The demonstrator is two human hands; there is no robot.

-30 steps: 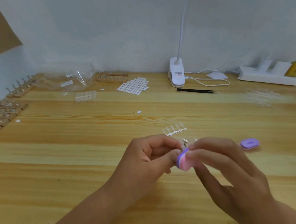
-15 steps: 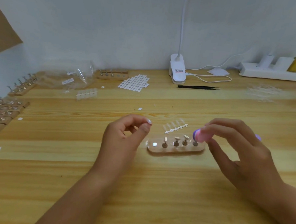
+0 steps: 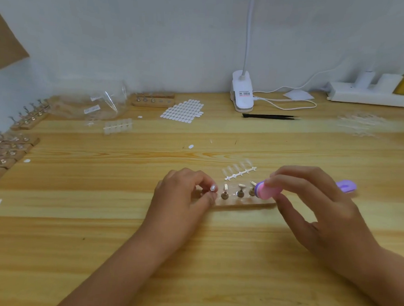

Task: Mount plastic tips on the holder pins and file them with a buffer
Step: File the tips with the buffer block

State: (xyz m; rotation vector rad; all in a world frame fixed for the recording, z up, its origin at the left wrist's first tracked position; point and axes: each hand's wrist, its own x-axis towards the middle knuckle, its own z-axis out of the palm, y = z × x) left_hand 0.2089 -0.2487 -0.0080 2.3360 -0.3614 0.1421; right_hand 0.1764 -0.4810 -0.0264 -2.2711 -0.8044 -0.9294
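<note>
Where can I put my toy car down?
Bare wood lies left of the left hand pinching a plastic tip, and in the band between the clear tips and the tweezers. Crowded: the left edge's pin racks, and the holder, where the right hand holds the buffer.

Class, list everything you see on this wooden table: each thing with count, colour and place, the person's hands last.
table: one, light wood, underneath everything.
holder: one, wooden, centre, with metal pins.
tip strip: one, clear, just behind holder.
buffer: one, pink and purple, held, centre right.
purple piece: one, right of buffer.
tweezers: one, black, back centre.
lamp clamp: one, white, back centre.
sticker sheet: one, white, back.
spare holders: several, wooden, left edge.
power strip: one, white, back right.
left hand: fingers curled at holder's left end; grip unclear.
right hand: holds buffer.
</note>
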